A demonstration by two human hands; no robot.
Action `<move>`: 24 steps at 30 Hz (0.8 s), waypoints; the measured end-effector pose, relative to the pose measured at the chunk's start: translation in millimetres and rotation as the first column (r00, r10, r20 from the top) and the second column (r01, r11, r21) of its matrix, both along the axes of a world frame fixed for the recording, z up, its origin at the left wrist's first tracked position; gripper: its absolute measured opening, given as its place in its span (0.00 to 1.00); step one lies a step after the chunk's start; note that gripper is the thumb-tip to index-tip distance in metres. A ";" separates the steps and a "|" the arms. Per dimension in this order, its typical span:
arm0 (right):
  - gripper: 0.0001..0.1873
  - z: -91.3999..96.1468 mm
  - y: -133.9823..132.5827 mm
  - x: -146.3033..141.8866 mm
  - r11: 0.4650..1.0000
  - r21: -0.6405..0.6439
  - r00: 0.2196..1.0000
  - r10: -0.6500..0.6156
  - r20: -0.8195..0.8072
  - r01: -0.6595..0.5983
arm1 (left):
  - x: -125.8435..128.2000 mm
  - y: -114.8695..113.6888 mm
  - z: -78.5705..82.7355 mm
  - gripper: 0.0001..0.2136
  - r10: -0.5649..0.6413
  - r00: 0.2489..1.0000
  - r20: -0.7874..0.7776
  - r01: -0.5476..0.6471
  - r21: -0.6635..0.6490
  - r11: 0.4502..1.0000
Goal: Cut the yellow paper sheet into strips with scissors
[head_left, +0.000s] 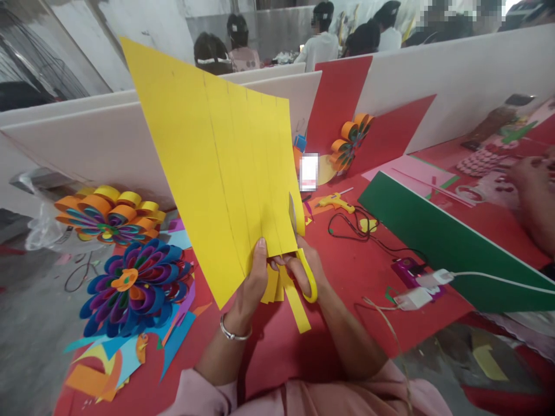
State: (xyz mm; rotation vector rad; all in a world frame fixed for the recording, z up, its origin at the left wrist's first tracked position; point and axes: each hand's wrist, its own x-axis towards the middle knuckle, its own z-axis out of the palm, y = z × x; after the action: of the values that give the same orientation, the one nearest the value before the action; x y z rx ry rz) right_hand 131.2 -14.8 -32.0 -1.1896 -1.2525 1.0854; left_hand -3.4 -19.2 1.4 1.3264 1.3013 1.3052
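Observation:
My left hand (pixel 256 276) grips the lower edge of a large yellow paper sheet (pixel 195 167), thumb in front, fingers hidden behind. Pencil lines run down the sheet, which is held up at a tilt. Closed round yellow-handled scissors (pixel 309 276), my right hand (pixel 299 271) is at the sheet's lower right corner. The blades are at the right margin, where a narrow strip curls outward. Several cut yellow strips (pixel 298 306) hang below the sheet by my hands; which fingers hold them I cannot tell.
Paper flowers, one blue and purple (pixel 134 289), one orange and yellow (pixel 108 216), lie at left near paper scraps (pixel 91 378). A yellow glue gun (pixel 336 201), a power strip (pixel 407 274) with cables and a green board (pixel 442 248) are at right. Another person's hand (pixel 535 179) shows far right.

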 end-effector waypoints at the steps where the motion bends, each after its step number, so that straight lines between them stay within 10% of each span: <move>1: 0.06 0.7 -0.7 0.2 1.000 0.011 1.000 0.001 0.005 -0.001 | -0.2 0.3 -0.5 0.28 -0.002 1.000 -0.001 0.002 -0.003 1.000; 24: 0.08 -7.3 0.5 1.4 1.000 -0.001 1.000 0.012 0.005 -0.012 | -0.4 1.4 -4.9 0.28 0.014 1.000 -0.018 -0.014 -0.005 1.000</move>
State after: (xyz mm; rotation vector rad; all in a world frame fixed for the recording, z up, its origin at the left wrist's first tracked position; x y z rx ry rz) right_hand 132.6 -14.3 -39.3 -1.1881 -1.2645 1.0920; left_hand -3.9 -17.8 -3.5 1.3306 1.3273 1.3010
